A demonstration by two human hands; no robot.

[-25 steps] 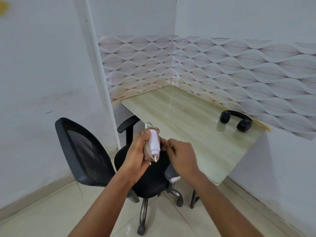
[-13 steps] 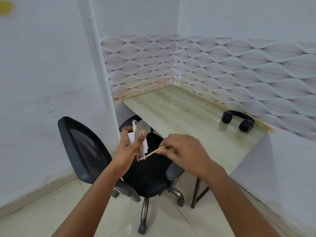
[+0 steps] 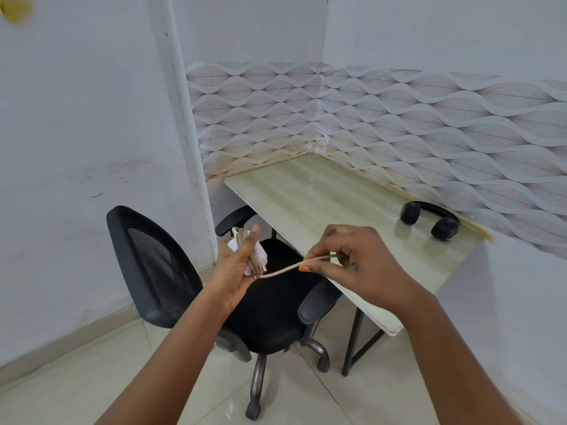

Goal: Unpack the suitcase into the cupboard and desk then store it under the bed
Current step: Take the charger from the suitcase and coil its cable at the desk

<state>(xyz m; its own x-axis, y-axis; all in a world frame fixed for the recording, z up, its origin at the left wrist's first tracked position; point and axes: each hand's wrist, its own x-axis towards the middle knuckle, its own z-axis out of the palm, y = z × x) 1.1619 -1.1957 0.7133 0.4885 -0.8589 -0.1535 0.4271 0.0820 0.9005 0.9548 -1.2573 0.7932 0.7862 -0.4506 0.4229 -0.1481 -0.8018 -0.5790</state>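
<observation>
a pale wood-grain rectangular desk [image 3: 322, 207] fills the corner under a band of wavy-patterned wall covering [image 3: 383, 111], its top bare but for a pair of black over-ear headphones [image 3: 431, 220] lying near the back right edge, ear cups toward the viewer. a black mesh-backed office chair with armrests [image 3: 171, 271] stands on the glossy tiled floor [image 3: 92, 391] just left of the desk, its seat turned toward the desk and partly tucked beneath the near edge. both forearms reach forward above the chair seat. the left hand [image 3: 237, 265], palm turned inward with the thumb raised along the top, grasps a small white charger block wound with beige cable [image 3: 256, 256]; the bundle sits upright in the hand, its long axis running roughly up and down, tilted slightly away. the right hand [image 3: 357, 265], knuckles up, pinches the free end of the beige cable [image 3: 294, 266] between thumb and curled fingers just above the desk's front edge. that loose length stretches nearly level between the two hands, rising a little toward the right, and it is held in the air over the chair, not resting on the desk.
</observation>
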